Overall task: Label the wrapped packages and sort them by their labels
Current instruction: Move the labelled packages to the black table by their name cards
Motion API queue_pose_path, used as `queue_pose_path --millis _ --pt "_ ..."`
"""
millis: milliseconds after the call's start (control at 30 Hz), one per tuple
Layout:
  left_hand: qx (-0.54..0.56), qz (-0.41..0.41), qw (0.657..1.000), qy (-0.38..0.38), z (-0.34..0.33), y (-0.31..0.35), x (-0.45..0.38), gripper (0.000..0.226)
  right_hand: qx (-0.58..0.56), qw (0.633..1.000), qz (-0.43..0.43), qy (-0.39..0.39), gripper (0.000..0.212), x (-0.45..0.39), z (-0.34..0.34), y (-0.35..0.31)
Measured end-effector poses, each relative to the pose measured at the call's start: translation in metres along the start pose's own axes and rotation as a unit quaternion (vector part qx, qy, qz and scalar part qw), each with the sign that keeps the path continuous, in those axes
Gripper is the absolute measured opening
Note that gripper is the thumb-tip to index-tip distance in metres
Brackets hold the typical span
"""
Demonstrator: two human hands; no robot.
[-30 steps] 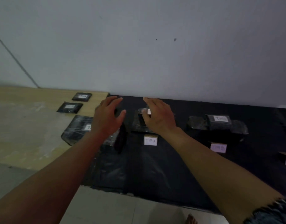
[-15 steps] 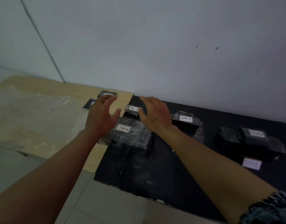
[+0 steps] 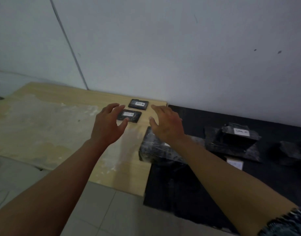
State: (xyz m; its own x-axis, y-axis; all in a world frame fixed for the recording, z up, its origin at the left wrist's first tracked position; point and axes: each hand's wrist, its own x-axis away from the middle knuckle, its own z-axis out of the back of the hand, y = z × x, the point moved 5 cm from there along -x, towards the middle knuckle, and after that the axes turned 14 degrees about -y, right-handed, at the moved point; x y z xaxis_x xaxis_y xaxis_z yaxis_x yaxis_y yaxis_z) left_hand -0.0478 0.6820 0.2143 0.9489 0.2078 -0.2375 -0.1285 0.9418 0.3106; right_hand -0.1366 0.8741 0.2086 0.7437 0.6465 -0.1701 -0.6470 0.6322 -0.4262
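Two bare hands reach forward over a counter (image 3: pixel 44 133) that is pale wood on the left and covered by a black sheet (image 3: pixel 188 184) on the right. The left hand (image 3: pixel 107 126) and right hand (image 3: pixel 166 125) both hover with fingers spread and relaxed, holding nothing. Between and just beyond them, on the wood, lie two small flat black packages: the nearer package (image 3: pixel 129 116) sits partly under the left fingertips, and the farther package (image 3: pixel 138 104) lies close to the wall. Both look thin, light and fairly stiff, with glossy wrap that may be slippery, so pinching the long edges seems the safest hold. The farther one's white label appears to read "Tim B"; the nearer label is too blurred to read. A bulkier film-wrapped package (image 3: pixel 156 147) lies under the right wrist, straddling the wood and black sheet. Further right, a black bundle (image 3: pixel 234 140) carries an unreadable white label.
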Motion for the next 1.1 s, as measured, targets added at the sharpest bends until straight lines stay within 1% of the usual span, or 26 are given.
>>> queue_pose_path --millis 133,267,433,533,633,700,767,900,1000,1100 --pt "0.0 -0.037 0.999 -0.03 0.009 -0.044 0.0 0.05 -0.001 0.999 -0.032 0.024 0.047 -0.013 -0.028 -0.036" --pt "0.011 -0.06 0.997 -0.054 0.014 -0.088 -0.008 0.051 0.007 0.998 -0.059 0.008 0.048 -0.027 -0.053 -0.068" --pt "0.02 -0.083 0.994 -0.073 0.006 -0.127 -0.031 0.052 0.015 0.996 -0.082 -0.013 0.051 -0.053 -0.072 -0.078" --pt "0.031 -0.079 0.993 -0.08 -0.003 -0.142 -0.049 0.052 0.014 0.996 -0.089 -0.018 0.052 -0.077 -0.082 -0.073" --pt "0.035 -0.091 0.99 -0.098 -0.013 -0.156 -0.063 0.051 0.018 0.993 -0.099 -0.063 0.055 -0.101 -0.097 -0.067" --pt "0.039 -0.084 0.99 -0.105 -0.02 -0.168 -0.075 0.05 0.01 0.99 -0.101 -0.098 0.057 -0.116 -0.107 -0.062" --pt "0.049 -0.073 0.99 -0.111 -0.029 -0.176 -0.091 0.05 0.013 0.988 -0.103 -0.112 0.058 -0.13 -0.116 -0.053" --pt "0.055 -0.069 0.983 -0.158 -0.056 -0.186 -0.117 0.051 0.026 0.979 -0.133 -0.156 0.062 -0.153 -0.139 -0.03" --pt "0.072 -0.082 0.977 -0.185 -0.078 -0.2 -0.143 0.051 0.026 0.968 -0.156 -0.193 0.07 -0.173 -0.158 -0.013" --pt "0.078 -0.089 0.971 -0.209 -0.101 -0.212 -0.174 0.05 0.032 0.959 -0.18 -0.215 0.077 -0.197 -0.177 0.008"
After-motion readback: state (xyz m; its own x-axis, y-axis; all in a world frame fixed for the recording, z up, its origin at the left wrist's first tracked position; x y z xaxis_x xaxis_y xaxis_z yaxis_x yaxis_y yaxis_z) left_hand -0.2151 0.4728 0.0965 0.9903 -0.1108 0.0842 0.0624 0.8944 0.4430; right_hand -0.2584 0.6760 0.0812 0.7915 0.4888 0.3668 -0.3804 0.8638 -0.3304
